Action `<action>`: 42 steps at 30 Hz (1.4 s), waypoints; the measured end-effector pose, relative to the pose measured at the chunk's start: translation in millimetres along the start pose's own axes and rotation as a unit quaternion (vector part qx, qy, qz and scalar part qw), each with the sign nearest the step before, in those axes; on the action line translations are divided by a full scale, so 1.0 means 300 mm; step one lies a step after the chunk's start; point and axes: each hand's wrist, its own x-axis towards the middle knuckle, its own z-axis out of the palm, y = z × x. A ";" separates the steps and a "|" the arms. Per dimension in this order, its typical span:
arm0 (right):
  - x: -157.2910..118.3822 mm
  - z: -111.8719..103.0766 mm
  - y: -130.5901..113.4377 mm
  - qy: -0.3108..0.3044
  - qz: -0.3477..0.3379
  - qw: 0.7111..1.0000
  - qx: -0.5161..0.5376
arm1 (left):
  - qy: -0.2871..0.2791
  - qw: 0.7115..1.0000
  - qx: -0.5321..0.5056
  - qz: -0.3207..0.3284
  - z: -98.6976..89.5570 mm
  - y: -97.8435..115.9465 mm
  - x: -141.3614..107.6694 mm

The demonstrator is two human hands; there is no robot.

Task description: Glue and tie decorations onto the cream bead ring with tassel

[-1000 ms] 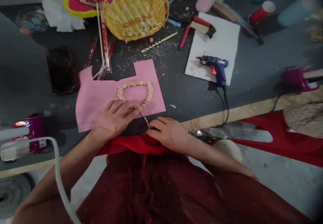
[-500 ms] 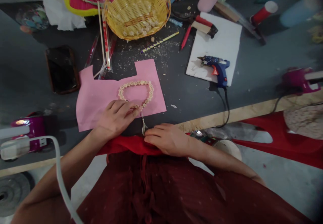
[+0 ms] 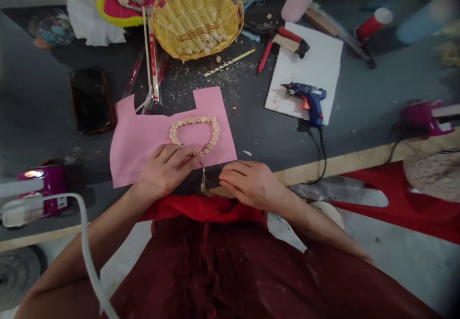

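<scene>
Beaded loop (image 3: 215, 131), one: cream, knobbly, pale tassel (image 3: 203, 181) at lower end; lies on pink paper (image 3: 134, 149). Left hand (image 3: 168, 168) pinches and partly hides its lower edge. Right hand (image 3: 249, 182) loosely curled near tassel; grip on threads unclear. Beyond: yellow basket (image 3: 197, 10); glue gun (image 3: 315, 103) on white board (image 3: 321, 62).

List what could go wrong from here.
The threads below the beads might tangle, since their ends splay beside the right hand. The beads could shift on the pink paper if the left hand slips. The cord of the glue gun crosses the table edge, so a snag might drag both.
</scene>
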 end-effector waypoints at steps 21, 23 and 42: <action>0.009 -0.006 0.047 0.060 0.015 0.998 0.011 | 0.094 0.984 -0.072 -0.133 -0.027 -0.004 0.058; 0.013 -0.005 0.043 0.068 0.017 0.997 0.017 | 0.084 0.984 -0.087 -0.132 -0.029 -0.002 0.067; 0.031 0.066 -0.019 0.057 -0.010 0.998 -0.034 | 0.049 0.993 -0.063 -0.083 0.007 0.012 0.096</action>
